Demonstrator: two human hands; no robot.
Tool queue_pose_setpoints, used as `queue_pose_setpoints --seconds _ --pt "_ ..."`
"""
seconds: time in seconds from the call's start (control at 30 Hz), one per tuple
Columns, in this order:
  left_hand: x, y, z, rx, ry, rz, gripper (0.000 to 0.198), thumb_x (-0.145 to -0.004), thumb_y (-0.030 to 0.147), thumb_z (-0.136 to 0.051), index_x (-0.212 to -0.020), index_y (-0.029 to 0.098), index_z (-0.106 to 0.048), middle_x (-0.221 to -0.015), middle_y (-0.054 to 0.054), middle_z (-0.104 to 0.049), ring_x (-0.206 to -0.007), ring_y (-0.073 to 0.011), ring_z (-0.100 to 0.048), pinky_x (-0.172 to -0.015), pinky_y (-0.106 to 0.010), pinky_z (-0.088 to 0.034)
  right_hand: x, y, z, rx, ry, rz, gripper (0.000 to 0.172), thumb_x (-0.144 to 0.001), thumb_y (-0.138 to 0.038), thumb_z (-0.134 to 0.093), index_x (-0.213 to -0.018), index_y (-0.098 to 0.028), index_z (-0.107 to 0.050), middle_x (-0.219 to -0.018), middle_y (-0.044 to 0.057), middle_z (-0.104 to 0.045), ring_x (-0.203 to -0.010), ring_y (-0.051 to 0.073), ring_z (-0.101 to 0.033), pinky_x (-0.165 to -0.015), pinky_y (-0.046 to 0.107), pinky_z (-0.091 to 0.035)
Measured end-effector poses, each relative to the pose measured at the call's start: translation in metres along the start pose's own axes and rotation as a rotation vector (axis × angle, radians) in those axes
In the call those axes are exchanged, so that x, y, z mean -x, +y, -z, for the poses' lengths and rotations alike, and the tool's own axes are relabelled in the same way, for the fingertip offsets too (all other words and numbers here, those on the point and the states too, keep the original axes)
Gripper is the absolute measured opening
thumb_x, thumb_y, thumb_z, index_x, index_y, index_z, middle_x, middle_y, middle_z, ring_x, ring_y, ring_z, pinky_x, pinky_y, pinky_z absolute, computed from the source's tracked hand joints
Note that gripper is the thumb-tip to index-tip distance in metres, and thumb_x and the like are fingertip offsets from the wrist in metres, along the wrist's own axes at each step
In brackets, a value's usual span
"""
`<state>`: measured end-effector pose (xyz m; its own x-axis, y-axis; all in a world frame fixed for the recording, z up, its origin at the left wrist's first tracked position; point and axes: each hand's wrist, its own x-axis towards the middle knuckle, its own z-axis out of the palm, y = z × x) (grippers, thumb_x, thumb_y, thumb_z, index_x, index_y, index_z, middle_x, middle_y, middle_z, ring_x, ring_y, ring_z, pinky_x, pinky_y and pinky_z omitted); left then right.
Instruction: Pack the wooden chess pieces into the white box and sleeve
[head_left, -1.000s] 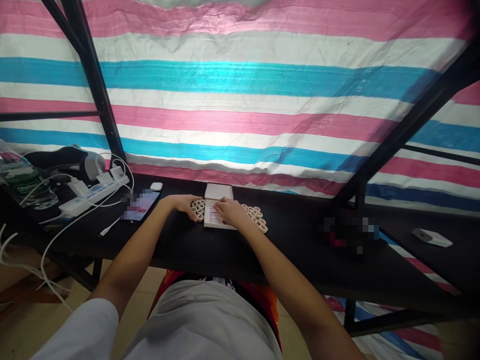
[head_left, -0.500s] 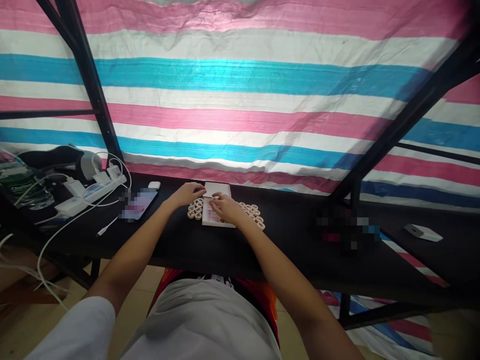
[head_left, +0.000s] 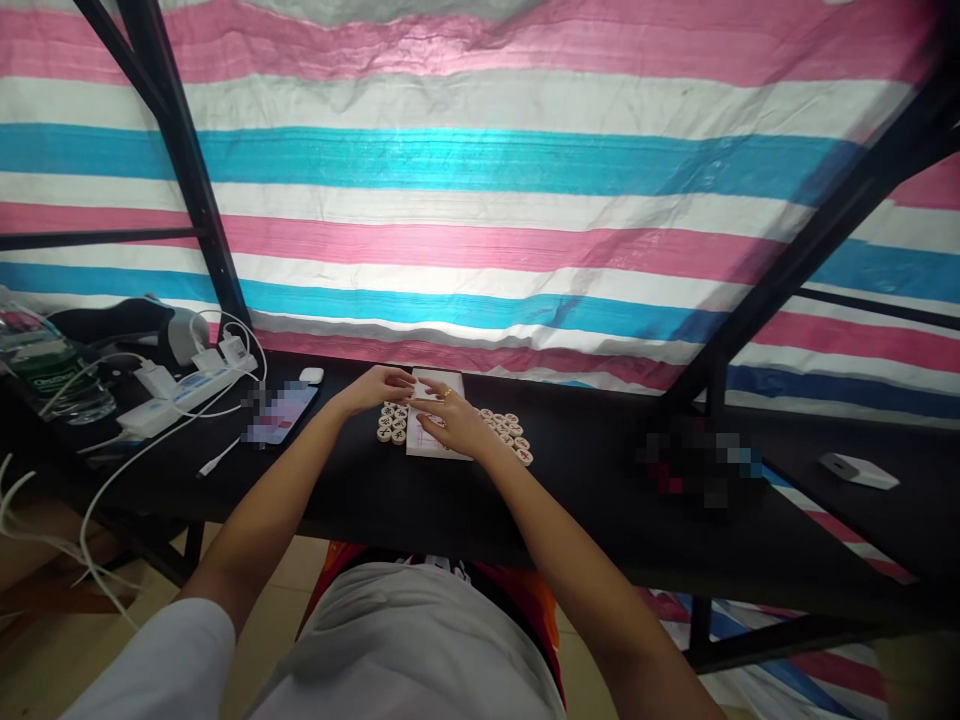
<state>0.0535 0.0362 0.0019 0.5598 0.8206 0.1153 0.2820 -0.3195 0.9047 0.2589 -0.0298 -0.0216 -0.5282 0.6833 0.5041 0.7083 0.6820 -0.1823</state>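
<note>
A white box (head_left: pixel 439 450) with pink-red lined print lies on the black table. Round wooden Chinese chess pieces with dark characters (head_left: pixel 391 425) are grouped at its left side. Pieces with red characters (head_left: pixel 514 432) lie in a cluster to its right. My left hand (head_left: pixel 381 387) reaches over the far left edge of the box, fingers apart and slightly bent. Over the box's middle, my right hand (head_left: pixel 452 420) has its fingers spread, with a ring on one finger. The fingertips of both hands come close together; they hide part of the box, and I see nothing held.
On the left are a phone (head_left: pixel 289 412), a white earbud-like case (head_left: pixel 311 376), a power strip (head_left: pixel 187 392) with white cables, and a plastic bottle (head_left: pixel 64 370). A blurred-out object (head_left: pixel 701 465) and a white charger (head_left: pixel 859 470) are on the right. Striped tarp (head_left: pixel 480 240) hangs behind.
My right hand's fingers have spread and shifted left over the box, nearer my left fingertips. The left hand has barely moved. The view has tilted slightly.
</note>
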Motion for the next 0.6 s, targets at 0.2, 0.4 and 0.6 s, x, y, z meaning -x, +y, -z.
queue_pose_setpoints --seconds 0.2,0.4,0.6 --pt "-0.003 -0.032 0.043 -0.369 0.229 0.293 0.046 -0.063 0.028 -0.071 -0.104 0.010 -0.059 -0.087 -0.009 -0.068 -0.069 -0.0170 -0.064 -0.065 -0.026 -0.052 0.003 0.037 0.006 0.183 -0.152 -0.320 0.025 -0.085 -0.022 -0.049 -0.095 -0.018 -0.072 -0.110 0.009 -0.061 -0.097 0.019 -0.053 -0.090 0.030 -0.041" --pt "-0.007 -0.042 0.041 -0.606 0.153 0.360 0.029 -0.063 0.031 -0.070 -0.087 0.015 -0.065 -0.081 -0.006 -0.070 -0.075 -0.0192 -0.064 -0.064 -0.024 -0.048 0.007 0.050 0.002 0.176 -0.230 -0.338 0.021 -0.082 -0.023 -0.054 -0.087 -0.017 -0.074 -0.117 0.009 -0.059 -0.103 0.020 -0.050 -0.093 0.028 -0.037" --pt "-0.008 -0.039 0.036 -0.739 0.110 0.318 0.024 -0.068 0.038 -0.065 -0.081 0.018 -0.070 -0.083 -0.005 -0.070 -0.078 -0.0202 -0.063 -0.065 -0.023 -0.046 0.008 0.048 0.003 0.241 -0.304 -0.390 0.029 -0.087 -0.027 -0.047 -0.102 -0.017 -0.070 -0.121 0.012 -0.056 -0.105 0.023 -0.048 -0.093 0.031 -0.036"
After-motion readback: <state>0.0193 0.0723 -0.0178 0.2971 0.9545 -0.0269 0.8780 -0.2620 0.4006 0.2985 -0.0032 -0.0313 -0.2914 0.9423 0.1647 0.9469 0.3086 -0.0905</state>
